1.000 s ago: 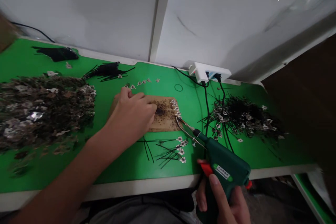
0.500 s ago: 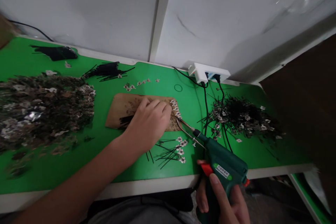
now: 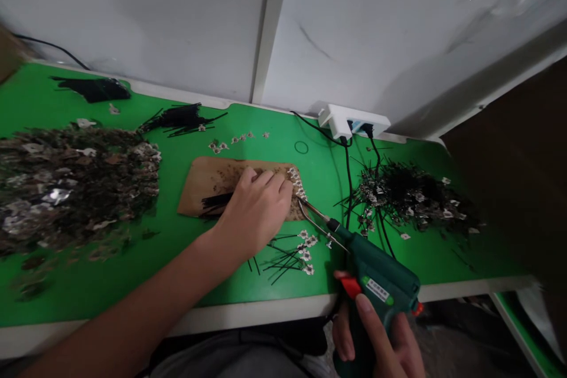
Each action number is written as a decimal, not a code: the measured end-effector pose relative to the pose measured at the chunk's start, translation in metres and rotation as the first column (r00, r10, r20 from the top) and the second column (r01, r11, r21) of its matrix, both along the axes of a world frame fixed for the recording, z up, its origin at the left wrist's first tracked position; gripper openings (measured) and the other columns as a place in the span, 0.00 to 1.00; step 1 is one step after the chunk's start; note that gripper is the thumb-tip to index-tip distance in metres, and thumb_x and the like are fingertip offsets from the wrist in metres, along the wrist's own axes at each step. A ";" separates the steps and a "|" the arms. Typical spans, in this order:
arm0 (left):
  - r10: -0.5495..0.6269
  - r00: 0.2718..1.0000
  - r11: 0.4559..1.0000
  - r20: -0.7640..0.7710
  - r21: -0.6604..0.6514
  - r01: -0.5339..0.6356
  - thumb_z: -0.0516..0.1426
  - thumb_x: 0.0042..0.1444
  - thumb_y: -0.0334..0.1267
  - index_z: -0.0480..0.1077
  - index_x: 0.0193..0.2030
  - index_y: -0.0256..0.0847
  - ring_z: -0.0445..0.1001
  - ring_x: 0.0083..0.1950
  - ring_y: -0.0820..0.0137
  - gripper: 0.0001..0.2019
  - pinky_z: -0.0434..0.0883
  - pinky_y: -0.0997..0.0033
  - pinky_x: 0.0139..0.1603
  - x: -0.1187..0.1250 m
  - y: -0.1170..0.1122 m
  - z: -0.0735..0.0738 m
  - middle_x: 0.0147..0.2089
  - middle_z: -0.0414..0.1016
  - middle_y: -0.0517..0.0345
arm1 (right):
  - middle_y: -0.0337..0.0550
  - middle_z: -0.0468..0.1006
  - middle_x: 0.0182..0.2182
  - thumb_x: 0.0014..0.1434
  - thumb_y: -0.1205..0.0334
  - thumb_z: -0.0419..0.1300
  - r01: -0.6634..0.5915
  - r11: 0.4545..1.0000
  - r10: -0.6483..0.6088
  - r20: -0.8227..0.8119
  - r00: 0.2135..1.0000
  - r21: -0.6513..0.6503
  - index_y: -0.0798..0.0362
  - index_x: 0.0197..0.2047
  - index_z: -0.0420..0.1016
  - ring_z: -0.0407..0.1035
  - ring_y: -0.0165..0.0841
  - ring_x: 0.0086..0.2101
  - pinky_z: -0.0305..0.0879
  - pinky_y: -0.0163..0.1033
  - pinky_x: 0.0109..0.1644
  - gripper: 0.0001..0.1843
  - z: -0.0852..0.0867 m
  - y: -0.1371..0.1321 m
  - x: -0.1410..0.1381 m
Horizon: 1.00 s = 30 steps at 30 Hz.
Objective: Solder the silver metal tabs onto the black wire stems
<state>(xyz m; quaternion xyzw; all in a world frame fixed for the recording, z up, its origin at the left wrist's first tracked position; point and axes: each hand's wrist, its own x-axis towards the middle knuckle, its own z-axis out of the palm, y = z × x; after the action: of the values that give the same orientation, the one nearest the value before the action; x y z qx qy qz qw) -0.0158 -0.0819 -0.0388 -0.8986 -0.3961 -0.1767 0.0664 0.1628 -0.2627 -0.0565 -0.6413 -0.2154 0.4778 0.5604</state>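
My left hand [image 3: 257, 207] rests on a brown board [image 3: 208, 180] in the middle of the green table, fingers curled over a bundle of thin black wires [image 3: 215, 202] that sticks out to the left of the palm. A row of small white flower-shaped parts [image 3: 297, 182] lies at the board's right edge, just past my fingertips. My right hand [image 3: 376, 339] grips a green soldering gun [image 3: 378, 283] with a red trigger at the table's front edge. Its metal tip [image 3: 305, 208] points at the board's right corner.
A large heap of dark and silvery parts [image 3: 75, 183] fills the left of the table. Another tangle of black wires with white parts [image 3: 407, 195] lies at the right. Finished wired flowers [image 3: 296, 251] lie near the front. A white power strip [image 3: 352, 121] sits by the wall.
My left hand slid right across the board toward the white parts, and a bundle of black wires now shows under it. The soldering gun has hardly moved.
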 end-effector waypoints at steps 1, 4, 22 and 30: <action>0.001 1.000 1.000 -0.001 -0.002 -0.001 0.53 0.66 0.30 0.67 0.35 0.39 0.73 0.39 0.60 0.07 0.57 0.59 0.41 0.000 0.000 0.000 0.35 0.75 0.54 | 0.35 0.64 0.10 0.52 0.43 0.71 -0.030 0.999 0.030 -0.006 1.000 0.020 0.52 0.27 0.76 0.58 0.30 0.11 0.55 0.35 0.14 0.20 -0.001 -0.001 0.002; 0.007 1.000 1.000 0.007 -0.014 -0.007 0.53 0.66 0.30 0.67 0.35 0.39 0.73 0.38 0.61 0.07 0.57 0.59 0.41 0.001 -0.001 0.000 0.34 0.75 0.55 | 0.35 0.65 0.10 0.54 0.45 0.70 0.005 1.000 -0.005 0.025 1.000 -0.022 0.52 0.32 0.77 0.60 0.30 0.12 0.56 0.34 0.15 0.18 0.002 -0.002 0.002; 0.016 0.999 0.995 0.039 -0.098 -0.012 0.54 0.65 0.29 0.69 0.36 0.39 0.73 0.39 0.59 0.06 0.56 0.58 0.41 0.002 -0.004 0.000 0.35 0.76 0.54 | 0.34 0.67 0.13 0.55 0.44 0.69 -0.074 0.997 0.076 0.033 0.997 -0.036 0.47 0.34 0.76 0.62 0.32 0.14 0.60 0.36 0.18 0.16 0.008 -0.003 0.006; 0.023 0.998 0.994 0.054 -0.112 -0.017 0.54 0.65 0.29 0.69 0.35 0.39 0.73 0.40 0.60 0.06 0.56 0.59 0.40 0.003 -0.004 -0.001 0.35 0.76 0.55 | 0.36 0.67 0.12 0.58 0.44 0.68 -0.074 0.990 0.072 -0.023 0.997 -0.123 0.48 0.27 0.71 0.63 0.32 0.15 0.62 0.37 0.20 0.19 0.027 0.004 -0.003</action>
<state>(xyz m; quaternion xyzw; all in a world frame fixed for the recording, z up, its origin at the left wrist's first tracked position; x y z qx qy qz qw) -0.0130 -0.0864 -0.0394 -0.8917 -0.4159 -0.1782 0.0068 0.1596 -0.2588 -0.0300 -0.6620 -0.2036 0.5163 0.5037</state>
